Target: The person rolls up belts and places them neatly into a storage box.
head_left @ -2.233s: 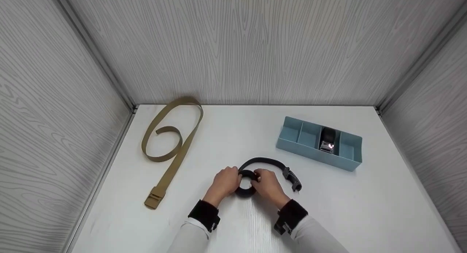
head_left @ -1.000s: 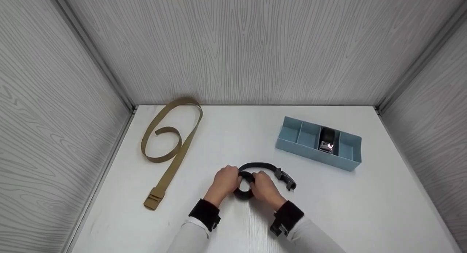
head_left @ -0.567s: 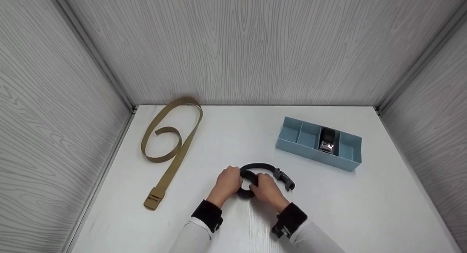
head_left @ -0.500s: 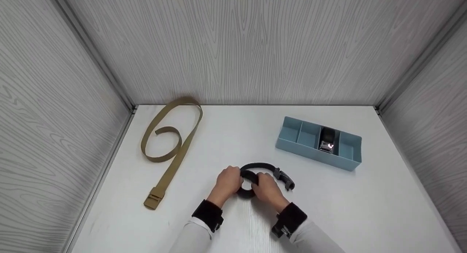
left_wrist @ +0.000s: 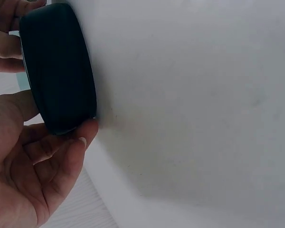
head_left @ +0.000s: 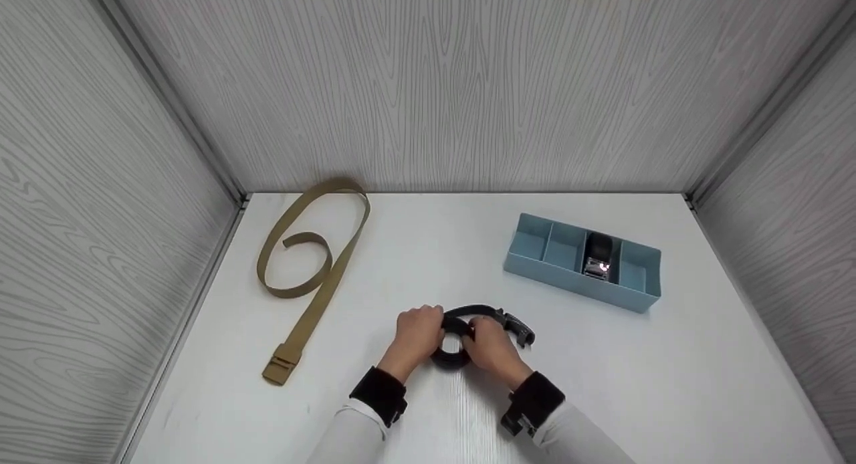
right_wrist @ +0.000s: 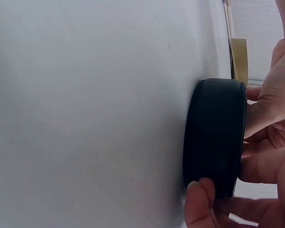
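Since before, less free tail, buckle (head_left: 520, 328) drawn nearer. Black belt (head_left: 449, 357) on bench (head_left: 414, 263) before body, coil clasped by left hand (head_left: 416, 331) and right hand (head_left: 490, 347). Probably light, springy; best pinched at coil edges.

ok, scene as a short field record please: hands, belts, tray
left hand: grips the black belt's coil from the left
right hand: grips the same coil from the right
black belt: mostly rolled, on edge on the table; short tail with buckle free to the right
tan belt: loose loops, far left, untouched
tray: blue, four compartments, far right
tray contents: rolled dark belt with shiny buckle in the third compartment from the left; others look bare
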Demonstrator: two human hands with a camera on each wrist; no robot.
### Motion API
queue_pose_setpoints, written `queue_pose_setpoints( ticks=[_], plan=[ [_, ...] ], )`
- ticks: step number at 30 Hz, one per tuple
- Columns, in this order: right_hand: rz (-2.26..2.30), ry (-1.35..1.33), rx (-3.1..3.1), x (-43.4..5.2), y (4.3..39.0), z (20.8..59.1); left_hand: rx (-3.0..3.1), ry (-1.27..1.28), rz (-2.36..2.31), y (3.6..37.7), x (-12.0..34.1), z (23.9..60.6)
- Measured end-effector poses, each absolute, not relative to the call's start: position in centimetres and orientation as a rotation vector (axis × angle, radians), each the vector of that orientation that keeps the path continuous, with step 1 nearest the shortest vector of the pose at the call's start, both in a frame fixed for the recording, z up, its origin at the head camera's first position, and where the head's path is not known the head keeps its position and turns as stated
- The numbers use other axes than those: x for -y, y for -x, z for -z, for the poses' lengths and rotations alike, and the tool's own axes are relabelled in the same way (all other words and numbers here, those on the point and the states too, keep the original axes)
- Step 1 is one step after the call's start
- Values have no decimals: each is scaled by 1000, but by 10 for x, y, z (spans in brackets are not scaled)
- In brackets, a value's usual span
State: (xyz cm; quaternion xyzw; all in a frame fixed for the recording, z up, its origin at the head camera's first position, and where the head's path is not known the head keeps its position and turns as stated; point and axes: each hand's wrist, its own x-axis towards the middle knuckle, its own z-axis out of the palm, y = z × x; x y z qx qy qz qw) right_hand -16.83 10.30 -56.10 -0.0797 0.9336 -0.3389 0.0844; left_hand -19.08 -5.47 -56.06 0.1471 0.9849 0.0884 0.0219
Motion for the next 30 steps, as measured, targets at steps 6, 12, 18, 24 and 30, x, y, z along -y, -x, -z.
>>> queue_pose_setpoints(
  ticks=[6,12,18,24,30],
  plan=[
    [986,201,-2764,-104,167,555,-3009,-460,-294,193,54,558],
    [874,437,-2795,-101,171,556,-2934,-603,-340,193,55,555],
    [893,503,-2815,-101,170,557,-2957,-654,-310,191,54,553],
    [960,320,-2764,-109,167,552,-2998,-575,-312,192,53,555],
    [998,266,-2723,-111,163,551,-3020,-509,-356,191,52,559]
  ],
)
